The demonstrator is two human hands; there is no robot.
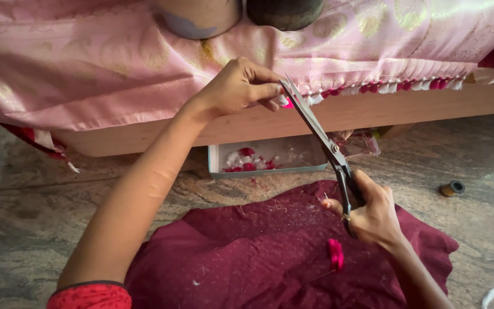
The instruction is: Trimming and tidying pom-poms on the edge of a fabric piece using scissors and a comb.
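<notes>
My left hand point(236, 87) pinches the tasselled edge of the pink cloth point(87, 63) at about 12 o'clock, fingers clenched on one pink tassel point(288, 103) where the edge hangs over the wooden ledge point(430, 106). My right hand point(373, 214), at 4 o'clock, grips the scissors point(315, 129), fingers through the handle loops; the blades are only slightly parted, and their tips meet the tassel just beside my left fingertips.

To do this cut well, in my judgement: keep the edge taut with the pinch, keep the blade tips clear of the left fingers and of the cloth itself, and close only on the loose tassel ends.

A row of red and white tassels point(395, 87) continues along the edge towards 2 o'clock.

Containers: a shallow grey tray point(270, 170) sits under the ledge at the centre, holding red and white thread scraps. Two round pots point(201, 17) stand on the cloth at 12 o'clock; their contents are hidden.

A maroon cloth point(258, 257) covers my lap at 6 o'clock, with a pink tuft point(335, 254) on it. A spool point(453, 187) lies on the floor at 3 o'clock.
</notes>
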